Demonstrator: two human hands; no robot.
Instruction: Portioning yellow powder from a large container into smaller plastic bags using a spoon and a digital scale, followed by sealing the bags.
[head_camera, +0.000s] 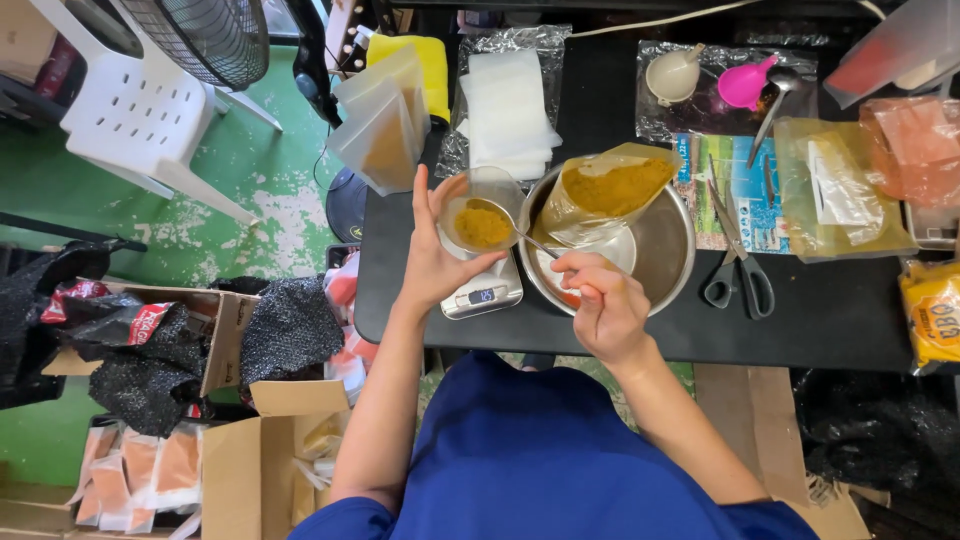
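Left hand (435, 262): fingers wrapped round a small clear cup (483, 207), thumb along its left wall, clamped on it just above a small digital scale (483, 291). Cup part-filled with orange-yellow powder (482, 228).

Right hand (606, 300): fingertips pinched together on the handle of a metal spoon (515, 228), bowl of the spoon inside the cup, touching the powder.

Step in hand, by judgement: portioning powder into the cup by spoon, weighing alongside. Next move likely calls for a level spoon, a steady cup and a return to the scale plate for a reading; spillage over the cup rim the main risk.

Just right of the cup: steel mixing bowl (668, 240), an open clear pouch of the same powder (605, 192) lying tilted in it.

Right of the bowl: scissors (738, 270), blades closed, flat on the black table (800, 330). Further right: filled pouch (835, 195), orange bags, a yellow packet (932, 315) at the table edge.

Far side: stack of white sheets (508, 110), empty pouches (385, 120) standing, pale cup (672, 75), pink funnel (745, 85), ladle.

Left, on the green floor (240, 190): white plastic chair (140, 110), fan, cardboard boxes (235, 465) with sealed packets and black bags.
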